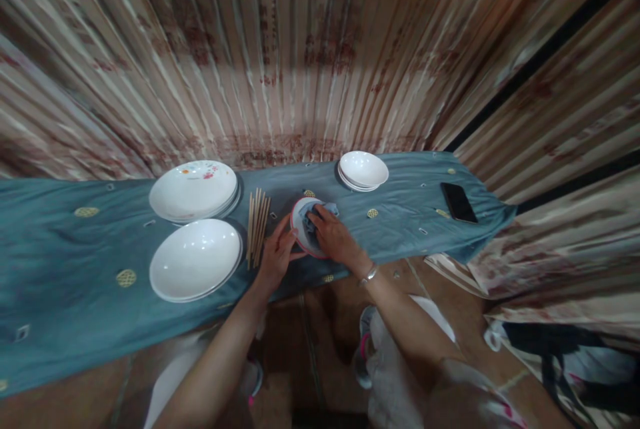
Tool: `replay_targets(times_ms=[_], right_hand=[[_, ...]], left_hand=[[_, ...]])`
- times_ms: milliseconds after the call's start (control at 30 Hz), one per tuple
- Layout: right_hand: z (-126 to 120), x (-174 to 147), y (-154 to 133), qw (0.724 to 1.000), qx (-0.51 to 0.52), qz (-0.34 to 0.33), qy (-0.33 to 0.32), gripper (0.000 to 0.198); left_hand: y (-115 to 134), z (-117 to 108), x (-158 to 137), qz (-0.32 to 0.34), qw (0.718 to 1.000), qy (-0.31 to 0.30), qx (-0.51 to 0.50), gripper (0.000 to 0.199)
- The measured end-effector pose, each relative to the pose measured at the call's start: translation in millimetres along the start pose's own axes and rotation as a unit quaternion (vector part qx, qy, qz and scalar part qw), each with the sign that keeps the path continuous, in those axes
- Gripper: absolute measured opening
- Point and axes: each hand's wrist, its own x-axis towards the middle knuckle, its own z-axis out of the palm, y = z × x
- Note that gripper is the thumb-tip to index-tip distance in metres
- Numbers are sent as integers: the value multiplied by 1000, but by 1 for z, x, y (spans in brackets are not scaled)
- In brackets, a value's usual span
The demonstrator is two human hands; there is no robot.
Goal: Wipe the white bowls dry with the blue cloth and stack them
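A small white bowl with a red rim (300,219) is tilted over the front part of the table. My left hand (278,252) grips its left side, fingers round the edge. Inside the bowl my right hand (334,237) presses a bluish-grey cloth (329,207), its fingers closed on it. A bracelet circles my right wrist. Just left of my left hand lie several wooden chopsticks (258,225), side by side.
Patterned plates (195,192) are stacked at the back left, with large white bowls (196,261) in front of them. Small white bowls (363,170) stand stacked behind my right hand. A black phone (459,202) lies right on the teal tablecloth (400,229). A curtain (280,69) hangs behind.
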Motion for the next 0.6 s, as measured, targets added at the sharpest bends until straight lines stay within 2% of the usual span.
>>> replay_targets(times_ms=[200,300,467,600], right_hand=[[-17,-6,3,994,-70,10,-80,35],[-24,-10,4,990,-68,28,-124,32],[-26,-14,10,986,63,29,-151,34],[-14,-15,13,967,224,3,-117,34]], left_hand=[[1,4,-3,-11,999,-3,30,74],[1,5,-3,-10,999,-10,47,74],[-1,6,-3,4,999,-14,49,73],[-1,7,-1,17,998,-21,56,73]])
